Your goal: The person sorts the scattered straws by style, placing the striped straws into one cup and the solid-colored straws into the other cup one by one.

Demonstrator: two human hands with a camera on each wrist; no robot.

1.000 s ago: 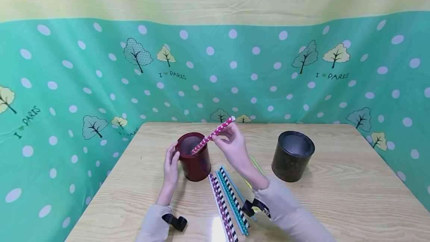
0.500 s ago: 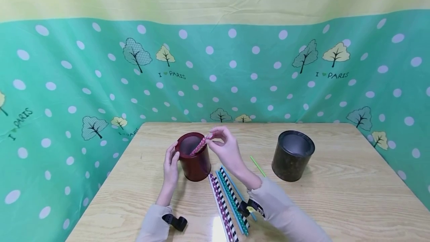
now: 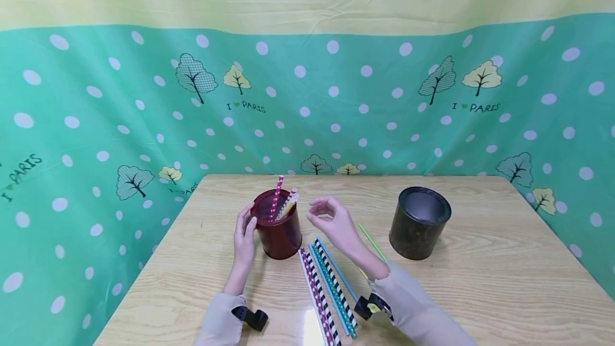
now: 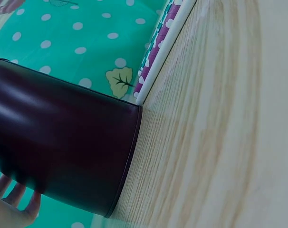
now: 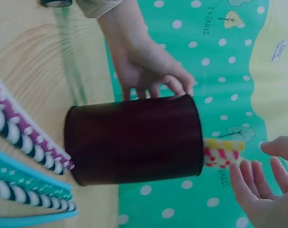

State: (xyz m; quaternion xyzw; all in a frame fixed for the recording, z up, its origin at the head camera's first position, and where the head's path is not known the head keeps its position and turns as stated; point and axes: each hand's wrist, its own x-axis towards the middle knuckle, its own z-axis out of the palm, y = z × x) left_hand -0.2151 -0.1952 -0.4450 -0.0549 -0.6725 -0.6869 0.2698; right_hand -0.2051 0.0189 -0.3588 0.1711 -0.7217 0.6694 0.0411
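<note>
My left hand (image 3: 245,242) grips the side of a dark red can (image 3: 281,239), thumb near the front of its rim and fingers around the left. Inside the can a pink straw with white dots (image 3: 276,199) leans on its own. More pink-and-white and yellow straws (image 3: 289,203) lean at the can's right rim. My right hand (image 3: 336,226) hovers just right of them, fingers loosely curved and holding nothing. In the right wrist view its fingertips are close to the straw ends (image 5: 225,152). The left wrist view shows left fingers (image 4: 13,192) against the can's side.
Several straws, striped, dotted and blue (image 3: 331,287), lie side by side on the wooden table (image 3: 480,287) before the can. A green straw (image 3: 372,242) lies partly under the right forearm. To the right stands a black can (image 3: 419,228), with a patterned curtain (image 3: 336,105) behind.
The pink dotted straw has gone from my right hand's pinch down into the red can. The right hand has let go and drawn back to the right. My left hand stays put.
</note>
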